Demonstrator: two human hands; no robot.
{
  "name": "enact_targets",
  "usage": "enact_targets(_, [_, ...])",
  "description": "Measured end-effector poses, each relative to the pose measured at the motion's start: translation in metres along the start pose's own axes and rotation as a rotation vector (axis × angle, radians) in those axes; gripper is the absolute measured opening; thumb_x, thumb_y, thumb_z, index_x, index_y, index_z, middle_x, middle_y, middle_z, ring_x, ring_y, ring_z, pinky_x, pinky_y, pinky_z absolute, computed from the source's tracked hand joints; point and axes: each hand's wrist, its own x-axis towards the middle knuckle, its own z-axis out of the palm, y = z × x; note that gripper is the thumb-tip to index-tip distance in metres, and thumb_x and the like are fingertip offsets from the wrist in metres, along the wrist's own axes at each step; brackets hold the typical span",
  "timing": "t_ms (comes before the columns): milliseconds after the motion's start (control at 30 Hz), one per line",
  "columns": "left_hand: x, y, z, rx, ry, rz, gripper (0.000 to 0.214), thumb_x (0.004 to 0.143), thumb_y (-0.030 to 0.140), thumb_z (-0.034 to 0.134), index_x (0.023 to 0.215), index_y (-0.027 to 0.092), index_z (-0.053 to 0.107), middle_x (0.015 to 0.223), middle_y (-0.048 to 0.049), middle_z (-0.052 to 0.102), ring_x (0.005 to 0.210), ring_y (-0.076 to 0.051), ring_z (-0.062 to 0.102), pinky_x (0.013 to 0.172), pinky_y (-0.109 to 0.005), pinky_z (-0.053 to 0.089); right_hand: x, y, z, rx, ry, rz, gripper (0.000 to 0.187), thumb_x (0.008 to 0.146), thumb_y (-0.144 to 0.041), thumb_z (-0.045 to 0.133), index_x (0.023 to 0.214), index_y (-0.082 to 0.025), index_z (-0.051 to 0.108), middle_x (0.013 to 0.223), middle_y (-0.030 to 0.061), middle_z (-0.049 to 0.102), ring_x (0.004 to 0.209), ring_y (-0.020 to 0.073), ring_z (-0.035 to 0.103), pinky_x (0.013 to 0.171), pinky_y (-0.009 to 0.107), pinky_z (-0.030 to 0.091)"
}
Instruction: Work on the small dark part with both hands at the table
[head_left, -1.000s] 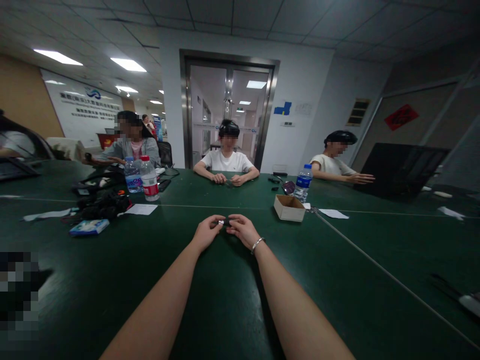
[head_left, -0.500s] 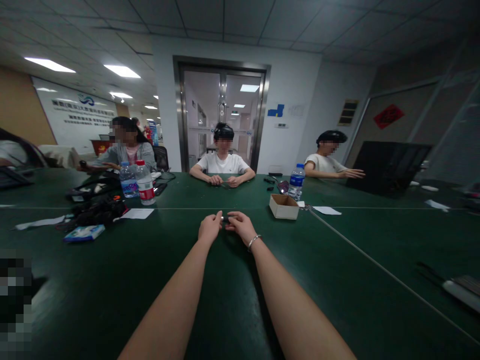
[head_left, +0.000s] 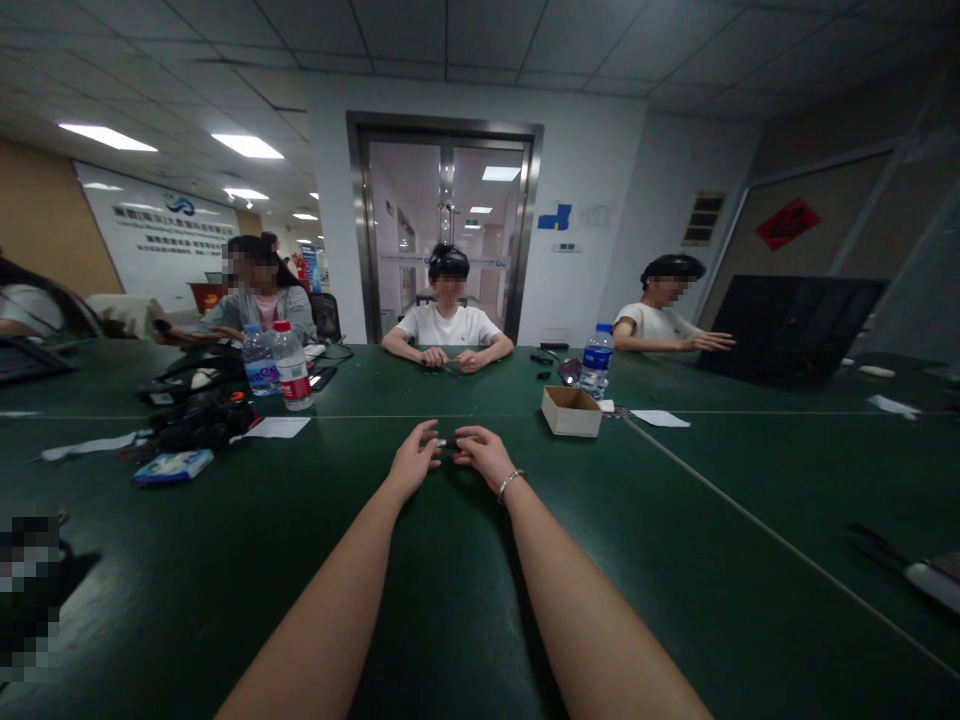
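Just above the green table, my right hand (head_left: pixel 484 455), a silver bangle on its wrist, pinches a small black stick-like object (head_left: pixel 450 443). The object lies roughly level and points left, with a silver end; its exact kind is too small to make out. My left hand (head_left: pixel 414 460) is beside that silver end, its thumb and fingers parted around it. Whether a left fingertip still touches the tip is hard to see. Part of the object is hidden by my right fingers.
An open cardboard box (head_left: pixel 571 412) sits right of my hands, with a blue-labelled water bottle (head_left: pixel 597 362) behind it. Two bottles, including a red-capped one (head_left: pixel 291 368), stand left near black gear (head_left: pixel 191 420) and a tissue pack (head_left: pixel 172 467). A person (head_left: pixel 448 325) sits opposite.
My left hand has loosened its fingers and shifted slightly left, showing more of the silver end. My right hand keeps its hold on the small black object.
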Motion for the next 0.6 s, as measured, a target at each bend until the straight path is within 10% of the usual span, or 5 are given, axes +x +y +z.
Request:
enact_targets(200, [-0.0041, -0.0003, -0.0043, -0.013, -0.082, 0.144, 0.037, 0.071, 0.017, 0.058, 0.108, 0.019, 0.054, 0.105, -0.0084, 0.056, 0.078, -0.014, 0.059, 0.071, -0.026, 0.049, -0.0006, -0.0009, 0.0008, -0.049, -0.037, 0.008, 0.015, 0.072, -0.005, 0.061, 0.085, -0.012, 0.059, 0.065, 0.0022, 0.061, 0.052, 0.0115, 0.062, 0.047, 0.017, 0.054])
enact_targets(600, [-0.0056, 0.0041, 0.0003, 0.235, 0.037, 0.022, 0.037, 0.078, 0.049, 0.047, 0.074, 0.014, 0.059, 0.063, -0.0036, 0.061, 0.057, -0.014, 0.057, 0.055, -0.024, 0.044, 0.0, 0.0025, -0.0013, -0.098, -0.057, -0.027, 0.017, 0.068, -0.005, 0.062, 0.083, -0.013, 0.059, 0.064, 0.0004, 0.06, 0.053, 0.012, 0.062, 0.047, 0.017, 0.053])
